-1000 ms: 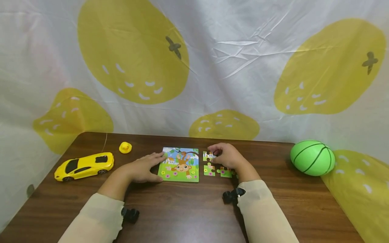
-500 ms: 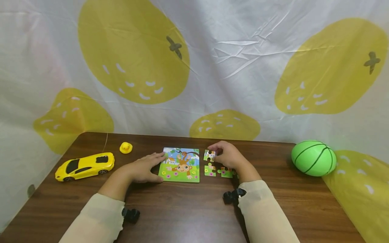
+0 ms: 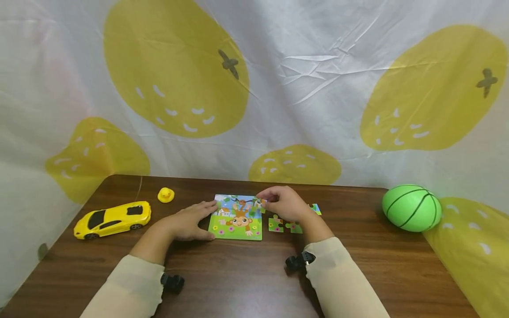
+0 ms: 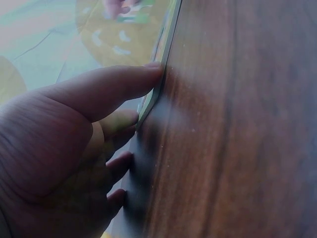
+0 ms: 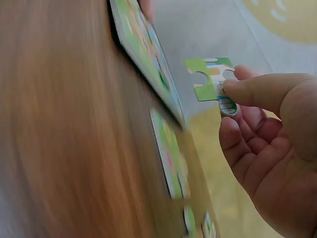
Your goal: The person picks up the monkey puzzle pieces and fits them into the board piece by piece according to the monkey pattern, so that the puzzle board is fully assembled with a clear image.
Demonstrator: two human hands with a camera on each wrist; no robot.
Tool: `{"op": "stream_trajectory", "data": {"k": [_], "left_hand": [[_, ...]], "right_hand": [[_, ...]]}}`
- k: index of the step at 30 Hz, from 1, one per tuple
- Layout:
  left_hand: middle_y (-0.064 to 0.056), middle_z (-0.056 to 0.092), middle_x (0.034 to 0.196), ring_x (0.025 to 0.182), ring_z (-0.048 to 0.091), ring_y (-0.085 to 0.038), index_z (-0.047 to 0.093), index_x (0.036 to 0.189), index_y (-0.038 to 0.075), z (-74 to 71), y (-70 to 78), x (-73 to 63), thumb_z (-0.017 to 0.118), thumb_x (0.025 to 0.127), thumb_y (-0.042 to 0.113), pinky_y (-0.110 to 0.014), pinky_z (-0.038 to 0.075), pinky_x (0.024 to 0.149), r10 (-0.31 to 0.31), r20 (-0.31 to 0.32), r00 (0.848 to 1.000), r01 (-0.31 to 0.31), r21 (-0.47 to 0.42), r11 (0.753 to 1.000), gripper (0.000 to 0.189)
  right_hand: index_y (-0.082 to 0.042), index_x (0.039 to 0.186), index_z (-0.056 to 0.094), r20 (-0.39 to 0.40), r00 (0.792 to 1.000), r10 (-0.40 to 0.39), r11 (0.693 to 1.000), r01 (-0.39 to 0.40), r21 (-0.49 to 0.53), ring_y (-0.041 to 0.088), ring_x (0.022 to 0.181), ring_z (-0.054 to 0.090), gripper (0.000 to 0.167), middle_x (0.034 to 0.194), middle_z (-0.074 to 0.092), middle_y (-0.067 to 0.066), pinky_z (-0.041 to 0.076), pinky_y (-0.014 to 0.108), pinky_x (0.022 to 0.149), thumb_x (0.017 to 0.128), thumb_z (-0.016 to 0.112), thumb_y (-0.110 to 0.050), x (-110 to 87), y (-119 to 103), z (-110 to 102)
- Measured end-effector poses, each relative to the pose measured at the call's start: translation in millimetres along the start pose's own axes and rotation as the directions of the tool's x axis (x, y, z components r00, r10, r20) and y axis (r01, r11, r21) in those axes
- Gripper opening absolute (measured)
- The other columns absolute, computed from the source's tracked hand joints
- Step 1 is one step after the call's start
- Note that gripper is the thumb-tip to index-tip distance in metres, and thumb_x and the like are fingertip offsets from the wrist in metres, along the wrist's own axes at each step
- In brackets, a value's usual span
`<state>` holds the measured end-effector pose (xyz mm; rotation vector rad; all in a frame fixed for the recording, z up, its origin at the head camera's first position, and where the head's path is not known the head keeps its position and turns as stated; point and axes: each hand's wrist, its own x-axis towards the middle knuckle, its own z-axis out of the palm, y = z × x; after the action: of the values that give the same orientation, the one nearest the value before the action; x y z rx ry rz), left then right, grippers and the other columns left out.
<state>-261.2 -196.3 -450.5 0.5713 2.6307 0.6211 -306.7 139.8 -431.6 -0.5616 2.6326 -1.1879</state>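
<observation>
Carefully, the right hand (image 3: 287, 206) pinches a jigsaw piece (image 5: 207, 79) between thumb and forefinger, the other fingers curled loosely below. In the right wrist view the piece is held up clear of the table (image 3: 234, 282), and it shows green, white and a strip of blue. From the head view it overlaps the far right corner of the board (image 3: 238, 232), which lies flat near the middle of the table and bears a picture of a monkey among flowers.

The left hand (image 3: 189, 223) is spread, its fingers and thumb extended; the thumb touches the board's near left corner and the fingertips reach its left edge farther back. To the right of the board, a flower piece (image 3: 275, 224) lies just beside a second piece (image 3: 293, 227), partly hidden by the right hand. A blue-edged piece (image 3: 316, 208) shows past the right hand on its far side.

On the left of the table stands a yellow car (image 3: 113, 219), with a small duck (image 3: 165, 194) beyond it. A green ball (image 3: 411, 208) sits at the right edge. Behind hangs a white cloth (image 3: 302, 101) printed with big yellow fruit.
</observation>
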Motion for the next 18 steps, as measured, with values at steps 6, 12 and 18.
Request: {"op": "stream_trajectory", "data": {"k": [6, 12, 18], "left_hand": [[-0.007, 0.022, 0.181, 0.168, 0.016, -0.042, 0.03, 0.171, 0.017, 0.1, 1.3, 0.2, 0.078, 0.092, 0.053, -0.068, 0.017, 0.133, -0.009, 0.004, 1.0, 0.009, -0.006, 1.0, 0.099], [-0.008, 0.022, 0.181, 0.168, 0.016, -0.042, 0.03, 0.171, 0.017, -0.3, 1.1, -1.1, 0.078, 0.092, 0.053, -0.069, 0.017, 0.133, -0.012, 0.004, 1.0, 0.012, -0.019, 1.0, 0.099], [-0.011, 0.022, 0.18, 0.168, 0.016, -0.043, 0.03, 0.171, 0.015, -1.0, 2.1, -1.6, 0.078, 0.092, 0.051, -0.07, 0.017, 0.132, 0.001, -0.003, 1.0, -0.001, -0.016, 1.0, 0.099]], "right_hand": [[-0.023, 0.123, 0.08, 0.03, 0.998, -0.063, 0.998, 0.063, 0.003, 0.01, 0.081, 0.061, 0.025, 0.11, 0.077, 0.0, 0.053, 0.028, 0.07, 0.101, 0.073, -0.015, 8.2, -22.6, 19.4], [-0.022, 0.123, 0.08, 0.099, 0.991, -0.091, 0.995, 0.093, -0.019, 0.012, 0.098, 0.07, 0.024, 0.116, 0.08, -0.002, 0.059, 0.033, 0.085, 0.1, 0.075, -0.015, 23.4, -41.2, 36.8], [-0.023, 0.124, 0.08, 0.147, 0.984, -0.102, 0.993, 0.11, -0.051, 0.014, 0.107, 0.071, 0.025, 0.125, 0.079, -0.001, 0.06, 0.035, 0.092, 0.1, 0.075, -0.016, 34.0, -52.0, 49.2]]}}
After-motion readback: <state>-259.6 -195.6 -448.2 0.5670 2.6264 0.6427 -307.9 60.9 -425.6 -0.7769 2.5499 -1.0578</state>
